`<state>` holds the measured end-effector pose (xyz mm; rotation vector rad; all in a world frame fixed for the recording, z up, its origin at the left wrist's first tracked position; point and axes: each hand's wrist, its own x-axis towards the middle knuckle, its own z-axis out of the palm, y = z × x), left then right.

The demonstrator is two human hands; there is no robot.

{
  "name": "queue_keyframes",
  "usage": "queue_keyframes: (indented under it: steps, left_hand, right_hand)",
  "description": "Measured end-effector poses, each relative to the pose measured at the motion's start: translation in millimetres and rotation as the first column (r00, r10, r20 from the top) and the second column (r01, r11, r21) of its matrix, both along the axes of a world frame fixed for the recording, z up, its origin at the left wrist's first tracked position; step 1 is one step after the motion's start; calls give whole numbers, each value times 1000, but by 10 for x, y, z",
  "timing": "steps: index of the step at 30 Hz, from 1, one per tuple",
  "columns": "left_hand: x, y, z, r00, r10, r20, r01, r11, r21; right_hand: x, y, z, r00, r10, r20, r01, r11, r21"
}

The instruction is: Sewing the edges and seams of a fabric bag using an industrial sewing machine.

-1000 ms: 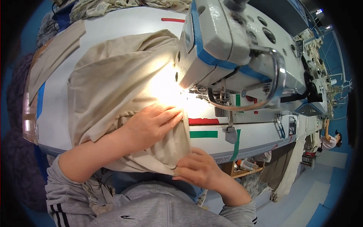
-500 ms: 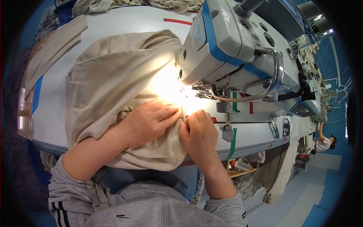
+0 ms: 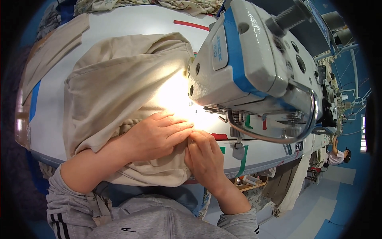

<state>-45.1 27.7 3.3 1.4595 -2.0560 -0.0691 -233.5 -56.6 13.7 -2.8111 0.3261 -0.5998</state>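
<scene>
A large piece of beige fabric (image 3: 119, 79) lies in folds over the white sewing table, its near part hanging at the front edge. My left hand (image 3: 161, 133) rests on it, fingers pressed together and pinching the cloth close to the needle area. Beside it my right hand (image 3: 205, 153) is closed with bent fingers on the fabric's right edge, the two sets of fingertips almost meeting. The white and blue sewing machine (image 3: 223, 67) stands just beyond my hands. Its bright lamp washes out the presser foot and the cloth under it.
Strips of beige cloth (image 3: 55, 51) lie at the table's left end, with floral fabric (image 3: 187, 6) along the back. A curved metal guard (image 3: 314, 107) juts from the machine. Below the table's right side sits a wooden shelf (image 3: 254, 185) with small items. Another person (image 3: 338, 156) is far right.
My right hand has come slightly down and left, nearer my left hand, its fingers now bent on the fabric edge. The view has shifted a little, so the machine appears larger.
</scene>
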Motion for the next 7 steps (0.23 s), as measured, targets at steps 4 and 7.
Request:
queue_keyframes:
  steps: [4,7]
  left_hand:
    - [44,-40,31,999,19,41,-19,1000,1]
    - [74,-32,14,996,56,70,-61,996,68]
  right_hand:
    - [21,-19,42,1000,-15,-13,15,999,31]
    - [36,-46,24,999,-20,-41,19,1000,-18]
